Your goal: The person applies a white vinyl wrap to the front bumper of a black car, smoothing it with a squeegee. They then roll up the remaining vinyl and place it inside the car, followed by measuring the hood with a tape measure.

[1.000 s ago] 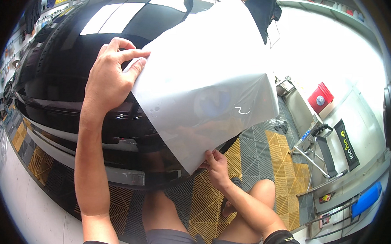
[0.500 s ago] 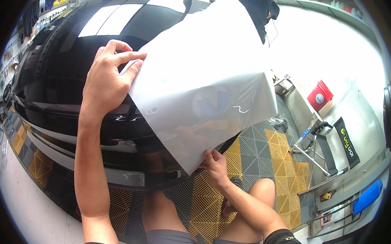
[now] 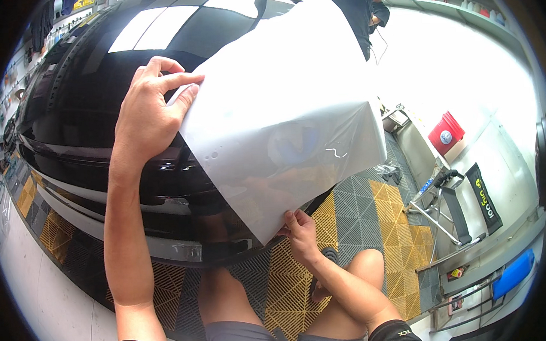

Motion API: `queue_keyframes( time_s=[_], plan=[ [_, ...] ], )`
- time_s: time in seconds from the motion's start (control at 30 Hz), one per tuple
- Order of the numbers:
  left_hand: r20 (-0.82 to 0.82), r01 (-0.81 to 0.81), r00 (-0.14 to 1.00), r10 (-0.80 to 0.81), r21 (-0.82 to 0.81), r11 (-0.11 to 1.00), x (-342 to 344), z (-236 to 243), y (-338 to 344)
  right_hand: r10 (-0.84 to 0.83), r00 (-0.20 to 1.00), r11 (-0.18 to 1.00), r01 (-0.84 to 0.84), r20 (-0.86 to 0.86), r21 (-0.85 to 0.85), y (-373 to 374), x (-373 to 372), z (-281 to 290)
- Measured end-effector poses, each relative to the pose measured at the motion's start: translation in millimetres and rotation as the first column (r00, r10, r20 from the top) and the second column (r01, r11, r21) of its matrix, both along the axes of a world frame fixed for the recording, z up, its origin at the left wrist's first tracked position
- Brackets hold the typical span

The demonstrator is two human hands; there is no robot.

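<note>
- One large, glossy, translucent whitish film sheet lay across one corner of a curved, glossy black car body; contact beneath mostly could not be told.
- Left grip, a bare hand: thumb and forefinger pinched together on the sheet's left edge. Only a narrow margin seemed caught; a slip there could have let that edge fold back on itself.
- Right grip, a bare hand: thumb and fingers clamped on the lower edge, just beside the pointed bottom corner. Too hard a pull, judged likely to stretch or kink the thin material.
- Right side of the sheet: no hand of the wearer's on it, a crease running in from the bend. Uneven tension could have deepened it into a lasting wrinkle.
- Small round spots, droplets or bubbles, near the left edge; if trapped, might have left blemishes.
- Ribbed grey and yellow floor tiles lay below the bottom corner. A dropped corner might have picked up grit.
- Co-worker in dark clothing near the sheet's far end; a bump or tug there could have shifted everything.
</note>
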State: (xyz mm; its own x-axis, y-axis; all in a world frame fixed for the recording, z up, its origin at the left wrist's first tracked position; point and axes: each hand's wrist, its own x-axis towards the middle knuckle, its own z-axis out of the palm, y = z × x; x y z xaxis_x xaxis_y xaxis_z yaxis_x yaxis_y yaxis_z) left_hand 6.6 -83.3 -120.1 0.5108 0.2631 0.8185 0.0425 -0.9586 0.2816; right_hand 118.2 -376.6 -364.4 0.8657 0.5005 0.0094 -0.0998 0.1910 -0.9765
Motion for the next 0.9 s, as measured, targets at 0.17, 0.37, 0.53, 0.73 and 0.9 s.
queue_keyframes(
  time_s=[0.17,0.37,0.53,0.73,0.9],
  plan=[
    [0.0,-0.003,1.0,0.003,0.006,1.0,-0.4,0.3,0.2,-0.008,1.0,0.999,0.008,0.014,0.035,1.1,0.1,-1.3],
    [-0.003,-0.006,1.0,0.006,0.003,1.0,-0.5,0.6,-0.5,-0.017,1.0,0.999,0.017,0.006,0.037,0.9,-0.8,-1.5],
    [-0.009,-0.001,1.0,0.0,-0.014,1.0,-1.1,1.1,-0.7,-0.022,1.0,0.999,0.021,0.006,0.033,1.6,-1.3,1.1],
    [-0.049,0.021,0.999,-0.023,-0.036,0.999,-1.9,2.3,1.7,-0.036,0.999,0.998,0.036,0.003,0.049,2.6,-1.9,0.2],
    [-0.047,0.021,0.999,-0.023,-0.038,0.999,-1.5,1.8,1.6,-0.052,0.998,0.998,0.053,-0.028,0.029,4.5,-1.1,-2.4]
  ],
)
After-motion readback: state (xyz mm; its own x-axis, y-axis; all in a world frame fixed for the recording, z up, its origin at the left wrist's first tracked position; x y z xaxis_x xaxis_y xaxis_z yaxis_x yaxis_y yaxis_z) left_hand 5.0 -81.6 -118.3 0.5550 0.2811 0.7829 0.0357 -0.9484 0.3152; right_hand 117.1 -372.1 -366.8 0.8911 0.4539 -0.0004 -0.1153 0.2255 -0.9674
